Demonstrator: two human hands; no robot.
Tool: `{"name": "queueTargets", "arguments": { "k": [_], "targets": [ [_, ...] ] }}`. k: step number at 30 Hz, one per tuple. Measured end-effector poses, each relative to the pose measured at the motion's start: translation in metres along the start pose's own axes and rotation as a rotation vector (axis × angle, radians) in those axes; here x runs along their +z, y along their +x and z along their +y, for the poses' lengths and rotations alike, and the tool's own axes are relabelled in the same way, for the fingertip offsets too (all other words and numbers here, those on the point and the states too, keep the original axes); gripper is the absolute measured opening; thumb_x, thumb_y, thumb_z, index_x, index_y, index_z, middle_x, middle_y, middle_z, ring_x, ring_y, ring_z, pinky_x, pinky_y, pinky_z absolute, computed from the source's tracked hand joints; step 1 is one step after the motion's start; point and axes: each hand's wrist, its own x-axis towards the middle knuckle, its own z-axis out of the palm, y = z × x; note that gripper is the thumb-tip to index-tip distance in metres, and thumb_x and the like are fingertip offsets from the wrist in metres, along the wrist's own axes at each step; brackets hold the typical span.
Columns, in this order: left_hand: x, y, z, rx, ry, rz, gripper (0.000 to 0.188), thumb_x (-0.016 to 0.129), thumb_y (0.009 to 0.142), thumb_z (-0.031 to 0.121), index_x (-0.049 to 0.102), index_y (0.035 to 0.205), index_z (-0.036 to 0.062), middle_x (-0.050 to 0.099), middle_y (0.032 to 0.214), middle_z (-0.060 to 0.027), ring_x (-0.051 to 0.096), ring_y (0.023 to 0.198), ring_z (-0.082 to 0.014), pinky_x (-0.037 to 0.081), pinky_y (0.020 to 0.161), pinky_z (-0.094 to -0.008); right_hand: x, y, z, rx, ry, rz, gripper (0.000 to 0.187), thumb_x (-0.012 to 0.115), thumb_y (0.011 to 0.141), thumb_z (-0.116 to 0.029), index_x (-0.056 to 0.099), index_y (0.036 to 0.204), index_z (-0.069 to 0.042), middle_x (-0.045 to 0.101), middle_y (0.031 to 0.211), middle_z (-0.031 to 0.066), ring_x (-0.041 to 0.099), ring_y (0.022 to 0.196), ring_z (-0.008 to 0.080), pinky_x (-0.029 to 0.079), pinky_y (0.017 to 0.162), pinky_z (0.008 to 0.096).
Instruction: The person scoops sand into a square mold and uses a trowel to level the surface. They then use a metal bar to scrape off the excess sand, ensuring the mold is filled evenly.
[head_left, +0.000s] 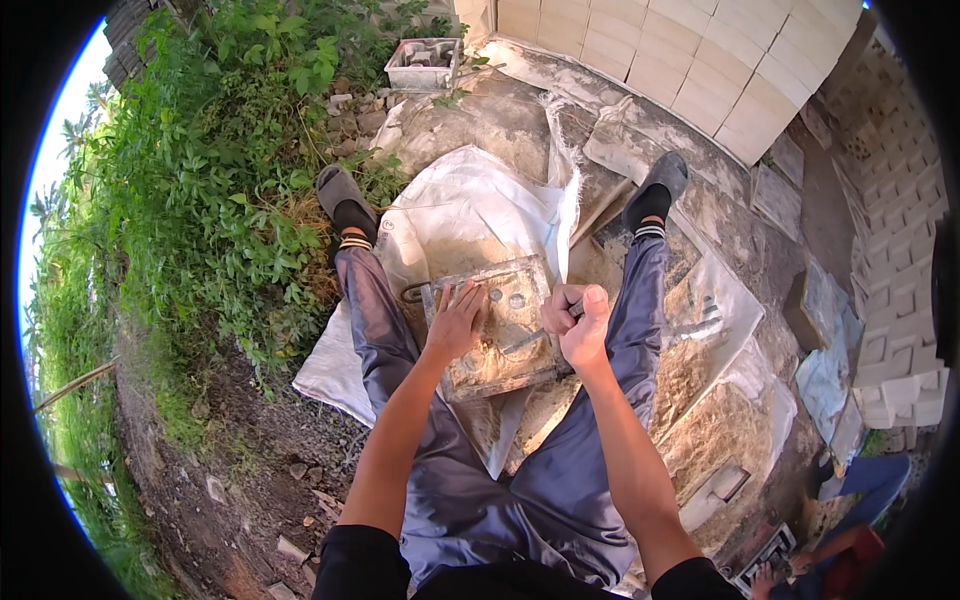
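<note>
Between my legs a square, shallow mould tray (497, 372) lies on a white woven sack (455, 195). Its surface is dusted with sandy powder and shows round and straight shapes. My left hand (457, 322) rests flat on the tray's left part, fingers stretched out. Over the tray's right edge my right hand (580, 325) is closed in a fist, thumb on top. A small dark bit shows between its fingers, but what it belongs to is hidden. By the tray's upper left corner there is a dark metal loop (412, 292).
Green plants (230, 190) grow along the left. A white plastic crate (423, 66) stands at the back. Stacked pale blocks (690, 60) rise at the back right. Sandy powder (715, 410) lies beside my right leg. At the lower right a co-worker's hands (768, 578) are near another frame (768, 552).
</note>
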Motion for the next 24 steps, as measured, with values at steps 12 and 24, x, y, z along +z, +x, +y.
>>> {"name": "queueTargets", "arguments": {
  "k": [12, 24],
  "targets": [
    [-0.001, -0.039, -0.011, -0.384, 0.0, 0.11, 0.056, 0.031, 0.094, 0.031, 0.019, 0.141, 0.0019, 0.02, 0.148, -0.0122, 0.012, 0.138, -0.0252, 0.005, 0.111, -0.0473, 0.022, 0.018, 0.006, 0.025, -0.035, -0.002, 0.066, 0.038, 0.084, -0.064, 0.028, 0.05, -0.009, 0.022, 0.045, -0.0028, 0.02, 0.039, 0.0091, 0.014, 0.04, 0.027],
    [-0.005, -0.017, -0.006, -0.027, 0.042, 0.126, 0.047, 0.043, 0.09, 0.026, 0.038, 0.134, 0.0119, 0.04, 0.138, -0.0078, 0.023, 0.135, -0.023, 0.012, 0.111, -0.0478, 0.023, 0.02, 0.006, 0.06, -0.057, -0.01, 0.067, 0.036, 0.085, -0.065, 0.028, 0.049, -0.009, 0.023, 0.045, -0.0025, 0.02, 0.04, 0.0087, 0.014, 0.04, 0.0267]
  ]
}}
